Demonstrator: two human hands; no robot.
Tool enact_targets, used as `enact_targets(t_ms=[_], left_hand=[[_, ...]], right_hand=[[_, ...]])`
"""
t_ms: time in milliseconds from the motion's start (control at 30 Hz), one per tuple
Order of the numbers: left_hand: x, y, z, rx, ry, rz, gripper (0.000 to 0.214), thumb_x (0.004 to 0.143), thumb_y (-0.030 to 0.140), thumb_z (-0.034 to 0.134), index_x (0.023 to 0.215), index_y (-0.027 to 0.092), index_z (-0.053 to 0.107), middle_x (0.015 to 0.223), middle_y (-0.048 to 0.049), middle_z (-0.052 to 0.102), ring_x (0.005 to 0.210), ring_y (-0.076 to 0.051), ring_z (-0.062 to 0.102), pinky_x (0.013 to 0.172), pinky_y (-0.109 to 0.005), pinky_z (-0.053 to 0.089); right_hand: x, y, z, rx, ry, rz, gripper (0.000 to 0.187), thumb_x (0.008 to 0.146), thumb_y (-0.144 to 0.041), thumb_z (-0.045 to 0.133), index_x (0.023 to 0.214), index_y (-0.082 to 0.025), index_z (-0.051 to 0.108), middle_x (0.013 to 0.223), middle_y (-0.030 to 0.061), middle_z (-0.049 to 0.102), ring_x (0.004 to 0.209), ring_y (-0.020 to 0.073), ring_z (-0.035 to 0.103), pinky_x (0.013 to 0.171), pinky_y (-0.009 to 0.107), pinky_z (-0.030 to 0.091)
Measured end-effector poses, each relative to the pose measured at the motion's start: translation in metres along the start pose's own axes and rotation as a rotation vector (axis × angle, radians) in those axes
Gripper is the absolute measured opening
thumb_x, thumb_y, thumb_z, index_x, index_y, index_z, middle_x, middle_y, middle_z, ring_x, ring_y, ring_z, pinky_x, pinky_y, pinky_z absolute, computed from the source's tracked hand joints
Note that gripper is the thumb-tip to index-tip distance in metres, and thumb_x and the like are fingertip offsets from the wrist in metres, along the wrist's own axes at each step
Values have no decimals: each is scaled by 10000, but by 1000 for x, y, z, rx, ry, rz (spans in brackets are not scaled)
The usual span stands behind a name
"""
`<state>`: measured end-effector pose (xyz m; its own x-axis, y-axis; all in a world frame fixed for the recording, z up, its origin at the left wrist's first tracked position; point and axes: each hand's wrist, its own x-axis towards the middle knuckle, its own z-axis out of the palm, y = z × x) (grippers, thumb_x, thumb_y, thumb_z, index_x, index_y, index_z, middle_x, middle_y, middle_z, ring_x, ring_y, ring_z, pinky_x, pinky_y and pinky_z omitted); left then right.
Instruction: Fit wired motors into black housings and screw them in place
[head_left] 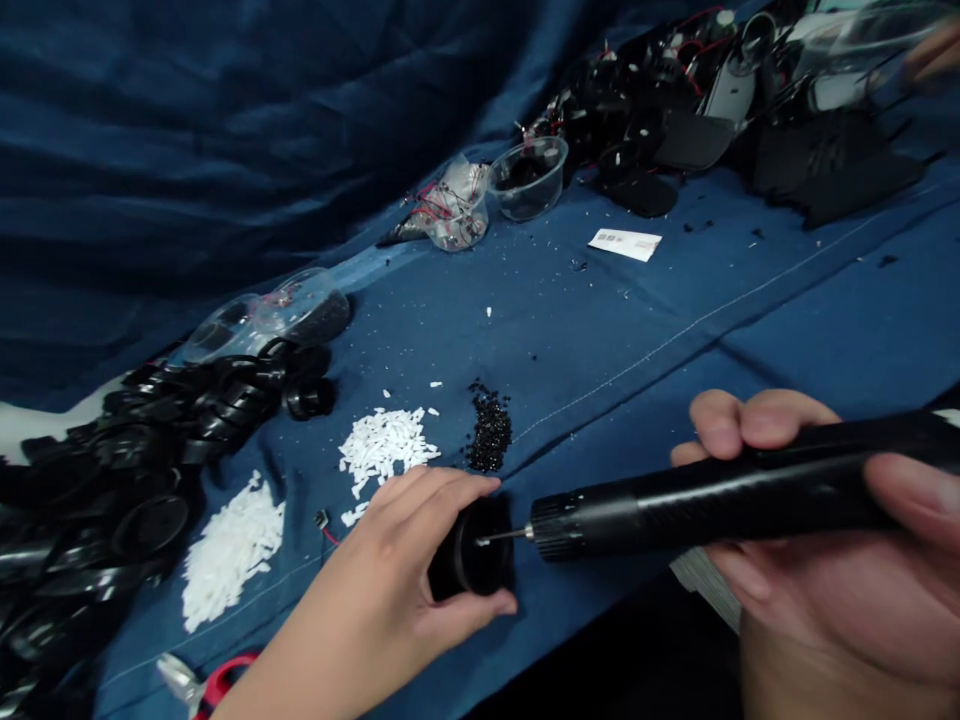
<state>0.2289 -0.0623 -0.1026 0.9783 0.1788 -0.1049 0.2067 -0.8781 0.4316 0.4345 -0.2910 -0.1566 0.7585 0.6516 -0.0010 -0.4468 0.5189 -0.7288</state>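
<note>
My left hand [397, 570] grips a small round black plastic part [474, 550] near the table's front edge, its open face turned to the right. My right hand [817, 540] is wrapped round a black electric screwdriver [720, 492] held level. The screwdriver's thin metal bit [501, 537] points left and reaches into the black part. A small pile of black screws [489, 432] and a heap of small white pieces [384, 446] lie on the blue cloth [637, 350] just beyond my left hand.
A big heap of black round parts [127, 470] fills the left side, with a second white pile [229, 552] beside it. Clear plastic cups [529, 176] and a bag of wired parts [450, 208] stand further back. More black parts [712, 110] crowd the far right. A white label [625, 243] lies flat.
</note>
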Motion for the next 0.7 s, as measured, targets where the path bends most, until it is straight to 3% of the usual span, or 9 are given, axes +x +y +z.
enact_targets(t_ms=[233, 500, 700], left_hand=[[1, -1, -1, -10, 11, 10, 649, 940, 579, 828, 1478, 401, 511, 1381, -28, 689, 1253, -288, 678, 1043, -481, 580], [2, -2, 1, -11, 27, 25, 616, 941, 607, 817, 1448, 385, 547, 1353, -24, 714, 1231, -271, 696, 1029, -450, 581], [5, -1, 0, 0, 40, 46, 592, 925, 598, 837, 1406, 366, 584, 1308, -14, 743, 1188, -271, 715, 999, -444, 578]], right_hand=[[5, -8, 26, -29, 10, 98, 322, 744, -535, 946, 877, -253, 865, 864, 18, 673, 427, 177, 649, 271, 262, 529], [8, -5, 27, -9, 12, 124, 307, 743, -501, 964, 864, -241, 854, 870, 8, 682, 429, 186, 660, 290, 269, 522], [-3, -7, 19, -48, -70, 79, 285, 890, -505, 855, 995, -240, 834, 974, 26, 648, 511, 165, 669, 368, 277, 591]])
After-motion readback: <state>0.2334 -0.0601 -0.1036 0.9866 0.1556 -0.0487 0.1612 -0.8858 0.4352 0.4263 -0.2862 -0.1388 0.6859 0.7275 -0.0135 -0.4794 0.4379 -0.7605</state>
